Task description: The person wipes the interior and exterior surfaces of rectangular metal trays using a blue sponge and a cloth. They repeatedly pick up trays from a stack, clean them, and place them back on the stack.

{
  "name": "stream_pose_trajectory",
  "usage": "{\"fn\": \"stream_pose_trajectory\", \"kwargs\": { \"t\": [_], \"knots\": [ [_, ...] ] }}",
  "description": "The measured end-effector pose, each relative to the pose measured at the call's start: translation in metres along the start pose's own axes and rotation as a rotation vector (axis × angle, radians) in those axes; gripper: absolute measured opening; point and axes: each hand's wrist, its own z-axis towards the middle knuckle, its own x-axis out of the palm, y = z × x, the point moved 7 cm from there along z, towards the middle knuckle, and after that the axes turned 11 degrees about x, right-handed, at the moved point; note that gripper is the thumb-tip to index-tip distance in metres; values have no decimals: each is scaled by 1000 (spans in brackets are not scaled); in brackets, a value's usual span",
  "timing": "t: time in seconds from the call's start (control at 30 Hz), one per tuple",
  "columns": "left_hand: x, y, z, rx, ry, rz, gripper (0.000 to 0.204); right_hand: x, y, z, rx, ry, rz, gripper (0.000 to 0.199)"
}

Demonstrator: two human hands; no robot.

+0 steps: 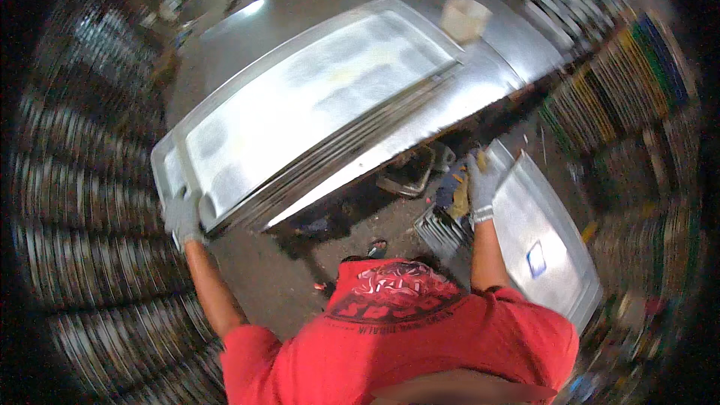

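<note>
A stack of shallow silver metal panels (300, 105) with raised rims lies on a metal-topped table (517, 52). My left hand (182, 217), in a pale work glove, is closed around the near left corner of the stack; its fingertips are blurred. My right hand (482, 189), gloved too, grips the upper left edge of another metal panel (551, 225). That panel stands tilted at my right side, off the table, with a small white and blue label (536, 259) on its face.
A beige block-like object (465, 19) sits at the stack's far right corner. Tall rows of stacked thin sheets (82, 217) line the left, and more stacks (622, 90) stand at the right. Under the table edge is a metal frame (411, 172). Several thin plates (442, 231) stand near my right forearm.
</note>
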Motion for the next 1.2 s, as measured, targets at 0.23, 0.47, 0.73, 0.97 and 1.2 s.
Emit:
{"fn": "stream_pose_trajectory", "kwargs": {
  "t": [0.23,0.47,0.73,0.97,1.2],
  "knots": [
    [21,-126,-28,198,223,-232,66,-93,10,-45,-8,-123,47,37],
    [54,-451,-42,1347,6,-91,40,-180,-60,-53,127,-116,-325,43],
    [7,-605,-302,1457,192,-938,37,-371,-155,-87,456,-145,-1358,55],
    [144,-718,-530,1501,357,79,86,-420,-214,-15,393,-287,-1007,30],
    [147,-732,-518,1359,328,-144,43,-728,-287,-177,926,-991,-602,29]
  ]
}}
